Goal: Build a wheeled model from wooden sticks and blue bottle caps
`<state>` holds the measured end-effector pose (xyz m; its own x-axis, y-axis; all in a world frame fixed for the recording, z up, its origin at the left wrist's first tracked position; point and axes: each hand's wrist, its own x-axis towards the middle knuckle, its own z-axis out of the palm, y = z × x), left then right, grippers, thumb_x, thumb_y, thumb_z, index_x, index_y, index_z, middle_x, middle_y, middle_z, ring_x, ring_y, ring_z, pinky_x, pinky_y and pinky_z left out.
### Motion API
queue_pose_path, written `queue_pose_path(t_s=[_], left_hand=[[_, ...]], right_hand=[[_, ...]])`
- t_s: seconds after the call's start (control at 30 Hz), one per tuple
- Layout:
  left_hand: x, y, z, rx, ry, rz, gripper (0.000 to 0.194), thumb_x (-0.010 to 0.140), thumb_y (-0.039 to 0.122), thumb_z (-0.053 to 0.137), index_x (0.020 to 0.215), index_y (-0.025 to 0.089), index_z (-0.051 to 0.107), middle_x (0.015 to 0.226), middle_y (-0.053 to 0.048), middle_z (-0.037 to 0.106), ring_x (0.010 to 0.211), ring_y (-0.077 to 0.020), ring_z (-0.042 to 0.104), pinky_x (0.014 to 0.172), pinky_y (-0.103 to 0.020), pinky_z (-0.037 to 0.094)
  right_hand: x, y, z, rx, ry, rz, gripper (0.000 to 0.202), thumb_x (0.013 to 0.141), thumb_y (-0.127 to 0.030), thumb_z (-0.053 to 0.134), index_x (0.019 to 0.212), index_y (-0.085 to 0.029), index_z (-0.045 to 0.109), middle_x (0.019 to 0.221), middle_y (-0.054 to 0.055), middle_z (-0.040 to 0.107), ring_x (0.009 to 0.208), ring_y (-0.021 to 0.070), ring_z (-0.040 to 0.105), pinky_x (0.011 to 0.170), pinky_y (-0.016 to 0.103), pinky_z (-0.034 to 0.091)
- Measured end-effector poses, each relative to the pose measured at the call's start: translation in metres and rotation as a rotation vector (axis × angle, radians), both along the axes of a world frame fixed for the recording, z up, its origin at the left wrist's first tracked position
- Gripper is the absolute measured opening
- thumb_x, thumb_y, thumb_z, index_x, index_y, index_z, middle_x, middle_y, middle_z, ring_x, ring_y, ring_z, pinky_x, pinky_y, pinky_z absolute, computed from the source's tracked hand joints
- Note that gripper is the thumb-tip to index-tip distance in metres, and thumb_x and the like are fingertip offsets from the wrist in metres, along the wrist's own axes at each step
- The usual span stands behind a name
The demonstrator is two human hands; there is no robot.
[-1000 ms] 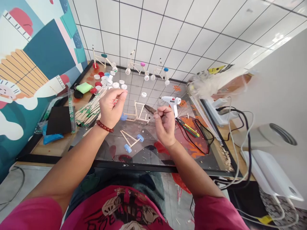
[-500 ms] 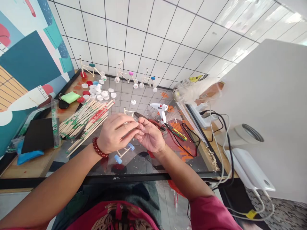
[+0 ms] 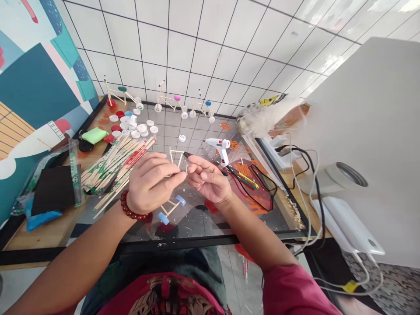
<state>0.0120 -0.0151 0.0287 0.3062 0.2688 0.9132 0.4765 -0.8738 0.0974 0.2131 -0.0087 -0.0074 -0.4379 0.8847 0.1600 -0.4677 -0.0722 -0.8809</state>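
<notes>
My left hand (image 3: 154, 181), with a red bead bracelet (image 3: 129, 210) at the wrist, is closed in a pinch over the tabletop. Close beside it, my right hand (image 3: 210, 178) has its fingers curled, thumb toward the fingertips. A tiny pale piece shows between the hands; what either one grips is too small to make out. Behind the fingers lies a small wooden stick frame (image 3: 177, 152), partly covered by my left hand. Nearer to me rests another stick frame (image 3: 170, 206) with blue pieces at its ends. Dark plier tips stick out behind my right hand.
Bundled chopsticks (image 3: 113, 159) and bottle caps (image 3: 134, 124) lie left. A white glue gun (image 3: 219, 148) and yellow cutter (image 3: 248, 181) are on the right, among cables. Several small stick-and-cap models (image 3: 170, 103) stand along the back. One white cap (image 3: 182, 138) sits mid-table.
My hands have drawn slightly apart, the fingertips no longer overlapping as before. More of the stick frame behind them shows. The view has shifted a little.
</notes>
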Motion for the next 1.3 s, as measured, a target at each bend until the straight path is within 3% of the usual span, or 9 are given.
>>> queue_pose_path(t_s=[0.13,0.23,0.4,0.6,0.7,0.8,0.93,1.1,1.3], left_hand=[[-0.016,0.017,-0.004,-0.108,-0.052,0.138,0.007,0.087,0.028,0.069,0.082,0.029,0.073,0.08,-0.002,0.072,0.078,-0.02,0.068,0.084,-0.043,0.057],[-0.025,0.03,-0.012,-0.131,-0.139,0.246,0.016,0.089,0.038,0.065,0.083,0.026,0.073,0.082,-0.005,0.072,0.083,-0.0236,0.068,0.084,-0.044,0.057],[-0.032,0.038,-0.02,-0.115,-0.214,0.284,0.022,0.095,0.03,0.056,0.099,0.02,0.075,0.096,-0.01,0.075,0.092,-0.0235,0.07,0.087,-0.039,0.056],[-0.036,0.038,-0.02,-0.139,-0.257,0.287,0.025,0.096,0.033,0.055,0.105,0.02,0.074,0.099,-0.011,0.075,0.098,-0.0243,0.07,0.093,-0.04,0.054],[-0.038,0.04,-0.02,-0.15,-0.254,0.293,0.027,0.097,0.034,0.054,0.104,0.019,0.074,0.099,-0.012,0.075,0.098,-0.0238,0.07,0.092,-0.039,0.054],[-0.037,0.042,-0.022,-0.15,-0.246,0.285,0.026,0.097,0.031,0.053,0.104,0.018,0.074,0.099,-0.012,0.076,0.096,-0.023,0.071,0.091,-0.038,0.055],[-0.036,0.044,-0.029,-0.172,-0.248,0.255,0.024,0.097,0.028,0.052,0.105,0.019,0.073,0.1,-0.012,0.076,0.096,-0.0227,0.071,0.089,-0.038,0.056],[-0.037,0.047,-0.036,-0.253,-0.248,0.275,0.025,0.097,0.031,0.052,0.104,0.02,0.073,0.101,-0.012,0.076,0.1,-0.0241,0.072,0.091,-0.04,0.057],[-0.037,0.046,-0.035,-0.288,-0.286,0.259,0.022,0.097,0.03,0.054,0.103,0.02,0.073,0.101,-0.012,0.076,0.098,-0.0238,0.072,0.09,-0.04,0.058]], right_hand=[[0.009,0.013,-0.002,0.099,-0.036,-0.171,0.041,0.077,-0.045,0.07,0.112,-0.024,0.063,0.076,-0.003,0.053,0.056,0.0095,0.027,0.056,0.029,0.036],[0.014,0.021,-0.004,0.074,0.0,-0.218,0.035,0.074,-0.046,0.071,0.1,-0.024,0.062,0.065,-0.007,0.036,0.054,0.0098,0.028,0.055,0.027,0.034],[0.017,0.03,-0.012,0.012,-0.035,-0.332,0.031,0.075,-0.053,0.065,0.076,-0.023,0.055,0.055,-0.008,0.029,0.051,0.0106,0.025,0.052,0.026,0.029],[0.017,0.037,-0.026,0.076,-0.221,-0.524,0.042,0.075,-0.061,0.066,0.069,-0.021,0.057,0.051,-0.008,0.033,0.049,0.0092,0.026,0.051,0.024,0.024],[0.024,0.037,-0.027,0.272,-0.474,-0.65,0.039,0.085,-0.057,0.06,0.079,-0.019,0.063,0.06,-0.004,0.048,0.056,0.0123,0.041,0.058,0.026,0.037],[0.033,0.037,-0.028,0.621,-0.807,-0.611,0.027,0.095,-0.039,0.053,0.093,-0.018,0.07,0.082,0.005,0.066,0.08,0.0183,0.058,0.078,0.033,0.047],[0.037,0.038,-0.033,0.92,-1.18,-0.472,0.033,0.093,-0.013,0.046,0.11,-0.02,0.074,0.109,0.012,0.069,0.1,0.0229,0.057,0.09,0.038,0.043],[0.036,0.04,-0.037,0.975,-1.443,-0.348,0.052,0.086,-0.002,0.051,0.123,-0.031,0.072,0.122,0.009,0.065,0.112,0.0256,0.05,0.091,0.04,0.035],[0.033,0.041,-0.036,0.89,-1.504,-0.374,0.027,0.093,-0.017,0.059,0.106,-0.03,0.078,0.117,0.009,0.064,0.114,0.0268,0.047,0.092,0.041,0.031]])
